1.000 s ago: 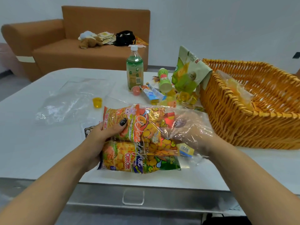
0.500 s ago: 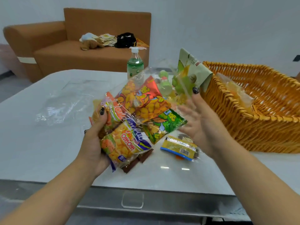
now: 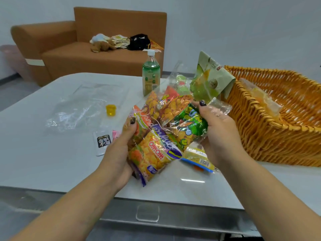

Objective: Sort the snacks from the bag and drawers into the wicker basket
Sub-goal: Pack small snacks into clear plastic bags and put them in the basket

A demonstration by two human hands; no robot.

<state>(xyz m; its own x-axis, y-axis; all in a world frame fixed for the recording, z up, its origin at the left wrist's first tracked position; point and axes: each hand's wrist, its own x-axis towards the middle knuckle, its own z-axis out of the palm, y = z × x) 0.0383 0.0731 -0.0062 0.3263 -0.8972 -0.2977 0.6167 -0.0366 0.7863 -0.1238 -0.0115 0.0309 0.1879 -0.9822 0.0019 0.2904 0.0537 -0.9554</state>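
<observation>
A clear plastic bag [image 3: 166, 108] full of colourful snack packets is held above the white table [image 3: 52, 159]. My left hand [image 3: 119, 150] grips its lower left end, thumb on the orange packets. My right hand [image 3: 217, 129] grips the bag's right side over a green packet [image 3: 191, 124]. A yellow and blue packet [image 3: 198, 159] lies on the table under my right hand. The wicker basket [image 3: 271, 136] stands at the right with a clear bag of yellow snacks [image 3: 262, 98] inside. A green pouch [image 3: 212, 79] leans against the basket's left wall.
A green drink bottle [image 3: 150, 73] stands behind the bag. An empty clear bag [image 3: 81, 108], a yellow jelly cup [image 3: 110, 110] and a small black and white sachet [image 3: 102, 142] lie at the left. A drawer handle [image 3: 147, 213] shows under the table's front edge. A brown sofa [image 3: 97, 49] stands behind.
The bag was tilted up from lying flat between both hands. My right hand let go, opened, and now grips the bag's right side again. A yellow and blue packet dropped onto the table.
</observation>
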